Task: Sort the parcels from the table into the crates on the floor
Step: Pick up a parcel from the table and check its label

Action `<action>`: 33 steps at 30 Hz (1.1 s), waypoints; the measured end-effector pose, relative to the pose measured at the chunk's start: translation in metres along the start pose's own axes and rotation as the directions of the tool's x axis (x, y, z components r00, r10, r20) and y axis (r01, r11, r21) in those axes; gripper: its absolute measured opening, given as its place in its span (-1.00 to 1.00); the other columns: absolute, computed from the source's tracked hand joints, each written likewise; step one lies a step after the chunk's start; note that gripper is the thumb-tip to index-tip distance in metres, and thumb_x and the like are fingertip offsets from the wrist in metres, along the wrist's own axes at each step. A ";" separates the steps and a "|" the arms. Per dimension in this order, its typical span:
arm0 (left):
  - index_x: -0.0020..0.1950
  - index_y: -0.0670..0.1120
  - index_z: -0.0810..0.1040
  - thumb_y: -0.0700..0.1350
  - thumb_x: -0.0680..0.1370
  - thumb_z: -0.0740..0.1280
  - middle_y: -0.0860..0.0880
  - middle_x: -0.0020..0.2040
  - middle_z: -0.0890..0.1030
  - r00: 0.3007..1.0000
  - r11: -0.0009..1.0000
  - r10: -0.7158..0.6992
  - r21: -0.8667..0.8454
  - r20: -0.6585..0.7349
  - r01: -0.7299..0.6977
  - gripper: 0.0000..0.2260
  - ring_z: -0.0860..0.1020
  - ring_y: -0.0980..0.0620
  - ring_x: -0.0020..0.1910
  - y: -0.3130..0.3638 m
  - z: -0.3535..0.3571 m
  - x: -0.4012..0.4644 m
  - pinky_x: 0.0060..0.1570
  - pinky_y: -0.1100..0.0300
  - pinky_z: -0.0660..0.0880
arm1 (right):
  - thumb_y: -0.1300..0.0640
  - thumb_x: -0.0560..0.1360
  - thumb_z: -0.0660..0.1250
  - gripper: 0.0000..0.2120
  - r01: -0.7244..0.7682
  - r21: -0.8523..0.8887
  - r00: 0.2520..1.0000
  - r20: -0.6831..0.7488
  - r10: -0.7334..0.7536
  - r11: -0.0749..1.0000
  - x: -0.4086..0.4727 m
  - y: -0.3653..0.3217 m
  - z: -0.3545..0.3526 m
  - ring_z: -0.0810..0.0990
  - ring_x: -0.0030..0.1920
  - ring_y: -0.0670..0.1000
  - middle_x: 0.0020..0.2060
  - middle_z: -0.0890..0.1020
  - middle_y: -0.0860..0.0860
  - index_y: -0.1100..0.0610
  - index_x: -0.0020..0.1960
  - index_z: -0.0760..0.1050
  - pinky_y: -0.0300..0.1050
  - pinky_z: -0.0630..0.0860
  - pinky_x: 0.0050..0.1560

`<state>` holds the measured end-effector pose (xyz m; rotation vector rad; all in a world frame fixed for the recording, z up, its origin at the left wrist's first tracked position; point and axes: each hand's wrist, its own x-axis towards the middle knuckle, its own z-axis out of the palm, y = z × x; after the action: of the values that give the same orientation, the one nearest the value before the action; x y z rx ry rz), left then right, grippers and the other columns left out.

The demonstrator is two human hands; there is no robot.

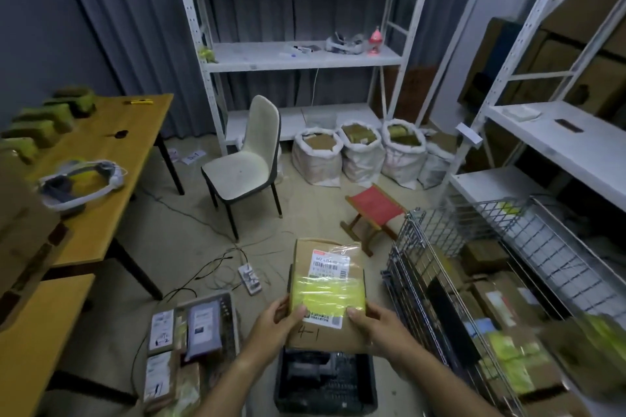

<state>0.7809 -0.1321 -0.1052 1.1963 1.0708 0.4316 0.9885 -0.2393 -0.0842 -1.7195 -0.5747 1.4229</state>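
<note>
Both hands grip 1 cardboard parcel [327,291] by its near end: the left hand [276,323] clasps the left edge with the thumb on top, the right hand [376,323] clasps the right edge the same way. The parcel is held flat in the air, above a dark crate [325,382] on the floor; it carries a white shipping label, a band of yellow tape across the middle and the handwritten mark "4-1" near the hands. Just left of that crate, a second crate [193,342] holds several parcels, some with white labels and 1 in a grey bag. To the right stands a wire cage cart [474,281] filled with boxes. On the far left is a wooden table [111,159] with more parcels along its left side. Further off, a white chair [250,159], a red folding stool [374,213] and 3 white sacks [359,152] stand before a white shelf rack
</note>
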 end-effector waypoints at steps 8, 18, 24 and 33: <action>0.41 0.01 0.39 -0.03 0.52 0.44 0.08 0.11 0.66 0.970 0.966 -0.234 -0.094 0.071 0.240 -0.52 0.67 0.11 0.04 -0.073 0.003 0.084 -0.08 0.27 0.60 | 0.00 0.61 0.35 -0.81 -0.228 -0.067 0.973 -0.033 0.227 0.971 0.083 0.034 -0.002 0.69 0.05 0.05 0.05 0.70 0.01 -0.03 0.21 0.53 -0.11 0.64 -0.15; 0.41 -0.19 0.44 -0.28 0.47 0.47 -0.21 0.12 0.68 0.822 0.730 -0.567 -0.489 -0.045 0.477 -0.49 0.68 -0.20 0.01 -0.234 0.029 0.187 -0.11 -0.03 0.65 | -0.09 0.51 0.44 -0.70 -0.192 -0.497 0.928 0.189 0.322 0.846 0.276 0.119 -0.024 0.70 0.05 -0.15 0.05 0.73 -0.17 -0.11 0.24 0.63 -0.08 0.60 0.22; 0.37 -0.02 0.47 -0.16 0.63 0.33 -0.20 0.18 0.66 0.705 0.549 -0.702 -0.709 -0.104 0.443 -0.70 0.62 -0.29 0.12 -0.312 0.064 0.253 0.05 -0.32 0.58 | -0.10 0.58 0.38 -0.63 0.047 -0.638 0.951 0.264 0.161 0.768 0.383 0.174 -0.020 0.61 0.03 -0.19 0.08 0.64 -0.21 -0.12 0.37 0.53 -0.36 0.47 -0.08; 0.49 -0.01 0.34 -0.11 0.66 0.28 -0.16 0.20 0.63 0.686 0.484 -0.698 -0.842 -0.207 0.239 -0.60 0.64 -0.24 0.10 -0.362 0.112 0.331 0.00 -0.11 0.61 | 0.04 0.52 0.48 -0.55 0.178 -0.654 0.961 0.275 0.012 0.736 0.493 0.223 -0.018 0.55 0.29 -0.07 0.33 0.59 -0.07 -0.07 0.40 0.54 -0.20 0.47 0.29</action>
<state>0.9429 -0.0694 -0.5777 -0.0832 1.4383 0.6876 1.1008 0.0089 -0.5523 -2.0140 -1.4506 1.4853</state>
